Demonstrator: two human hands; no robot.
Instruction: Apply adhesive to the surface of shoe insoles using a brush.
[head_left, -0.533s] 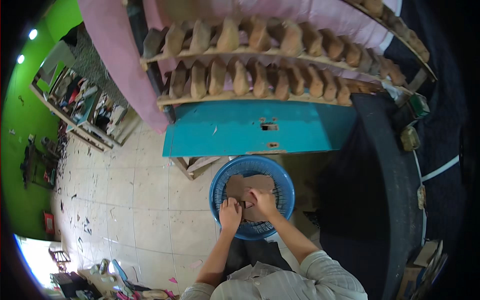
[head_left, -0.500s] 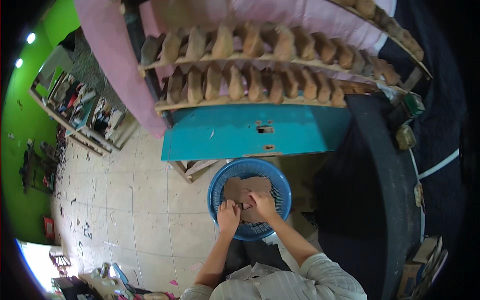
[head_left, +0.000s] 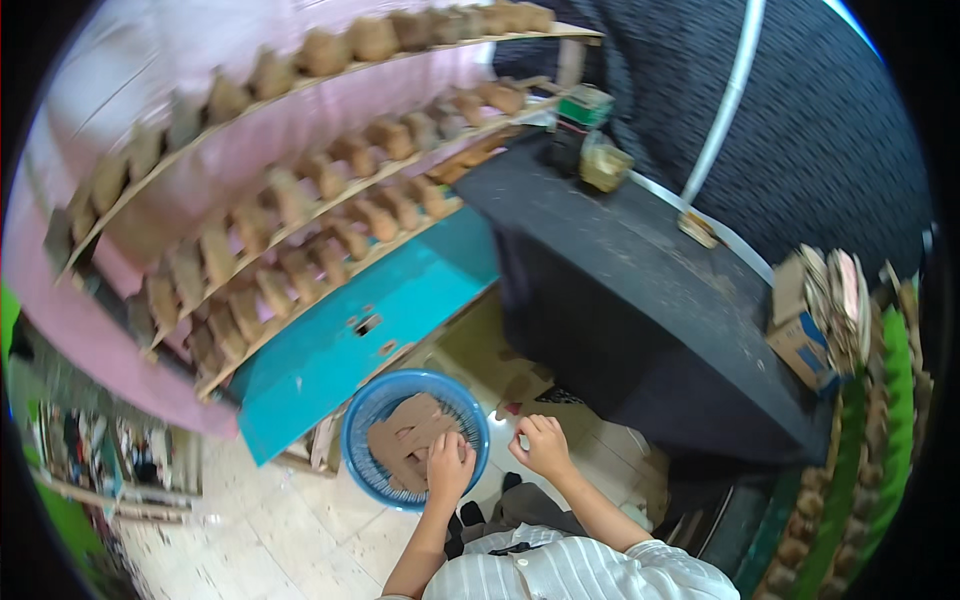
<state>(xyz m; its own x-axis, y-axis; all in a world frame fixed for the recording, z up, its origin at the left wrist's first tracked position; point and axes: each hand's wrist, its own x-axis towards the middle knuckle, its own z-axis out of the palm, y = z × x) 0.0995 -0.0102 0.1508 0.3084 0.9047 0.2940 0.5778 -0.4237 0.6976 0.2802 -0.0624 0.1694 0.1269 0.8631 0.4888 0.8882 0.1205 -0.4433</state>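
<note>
Left hand at brown pieces in one blue basket, right hand half-curled outside, both grips unclear.

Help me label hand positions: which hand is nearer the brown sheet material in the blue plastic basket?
Left. The left hand is over the right edge of the brown sheet material; the right hand is farther right, outside the blue plastic basket.

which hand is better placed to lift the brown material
Probably the left hand: it is over the blue basket, close to the brown material; the right hand is outside the basket.
</note>
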